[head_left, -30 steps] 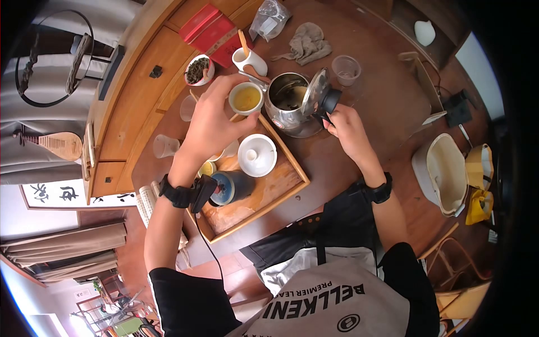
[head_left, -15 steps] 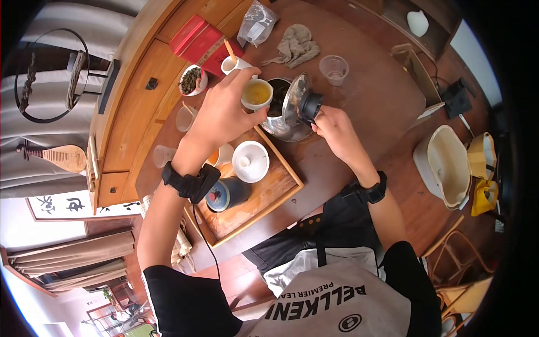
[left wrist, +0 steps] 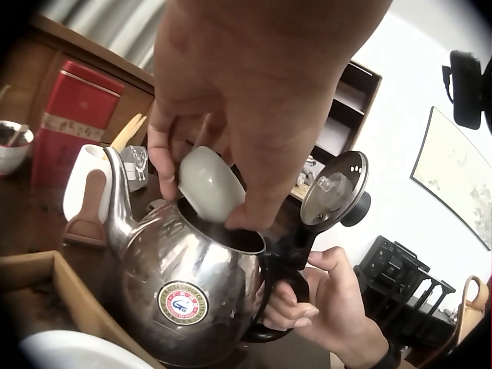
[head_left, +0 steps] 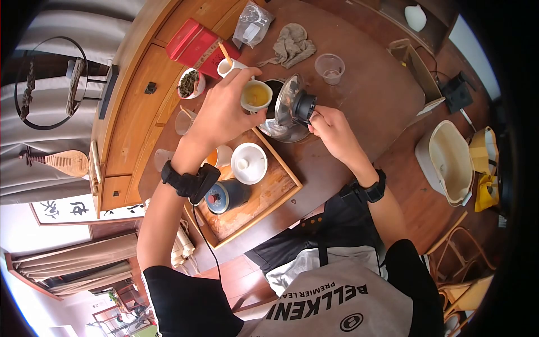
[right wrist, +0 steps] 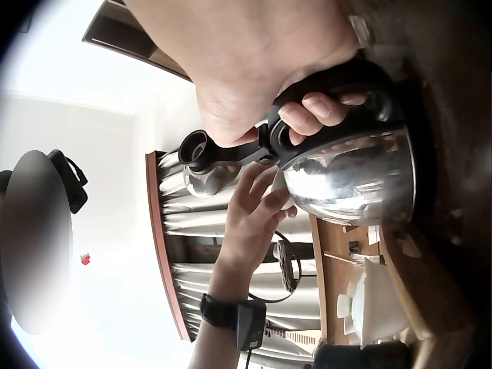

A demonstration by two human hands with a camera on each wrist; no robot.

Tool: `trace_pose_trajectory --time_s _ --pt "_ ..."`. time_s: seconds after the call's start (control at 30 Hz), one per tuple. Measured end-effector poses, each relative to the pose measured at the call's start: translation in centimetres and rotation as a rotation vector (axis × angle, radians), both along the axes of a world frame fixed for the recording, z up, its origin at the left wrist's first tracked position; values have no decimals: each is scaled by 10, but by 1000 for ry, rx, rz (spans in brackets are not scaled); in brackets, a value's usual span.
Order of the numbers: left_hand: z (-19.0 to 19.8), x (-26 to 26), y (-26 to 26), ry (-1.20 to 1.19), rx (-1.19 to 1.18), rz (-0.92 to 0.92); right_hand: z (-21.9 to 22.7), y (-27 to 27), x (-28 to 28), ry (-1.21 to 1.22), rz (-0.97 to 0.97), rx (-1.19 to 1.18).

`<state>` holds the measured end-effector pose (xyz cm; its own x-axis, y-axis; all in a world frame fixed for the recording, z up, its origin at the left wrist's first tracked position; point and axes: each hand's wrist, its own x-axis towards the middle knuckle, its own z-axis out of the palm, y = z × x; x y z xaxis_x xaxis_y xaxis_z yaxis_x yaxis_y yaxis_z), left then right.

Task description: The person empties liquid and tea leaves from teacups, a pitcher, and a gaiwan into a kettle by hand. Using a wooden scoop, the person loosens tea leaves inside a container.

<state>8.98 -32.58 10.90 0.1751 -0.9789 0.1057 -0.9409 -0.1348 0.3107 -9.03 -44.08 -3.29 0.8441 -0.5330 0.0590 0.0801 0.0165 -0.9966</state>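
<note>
1. Head view: the left hand (head_left: 222,109) pinches a white cup (head_left: 257,96) of yellow liquid between thumb and fingers, over the mouth of the steel kettle (head_left: 279,131). The lid (head_left: 286,101) stands raised; the right hand (head_left: 335,132) is just beside its black knob (head_left: 305,106). From here I cannot tell what those fingers close on. Near the kettle, a wooden tray (head_left: 266,208) bears a white lidded bowl (head_left: 249,163) and a blue jar (head_left: 227,196). Beyond: red tin (head_left: 197,46), crumpled cloth (head_left: 292,46), clear plastic cup (head_left: 329,68).

2. Left wrist view: I have the white cup tilted at the kettle's opening, left thumb one side, fingers the other. Rim contact: cannot tell. The spout (left wrist: 119,204) rises near a white holder (left wrist: 83,188) with wooden utensils; a round badge (left wrist: 183,303) marks the kettle's side.

3. Right wrist view: right fingers clamped round the kettle's black handle (right wrist: 388,96). I see the left hand past the kettle, beside the raised lid; from this side the white cup is mostly hidden.
</note>
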Motion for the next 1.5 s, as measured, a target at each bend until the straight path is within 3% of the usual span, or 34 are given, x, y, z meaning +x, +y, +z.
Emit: trace_pose_trajectory --time_s 0.5,1.1,1.5 --pt "4 2 -3 24 48 -35 -1 0 0 -1 3 -7" --pt "11 -2 -1 -295 29 -225 -5 1 1 -8 -11 -12" --pt "12 15 25 -107 -114 -8 -1 1 1 19 3 51"
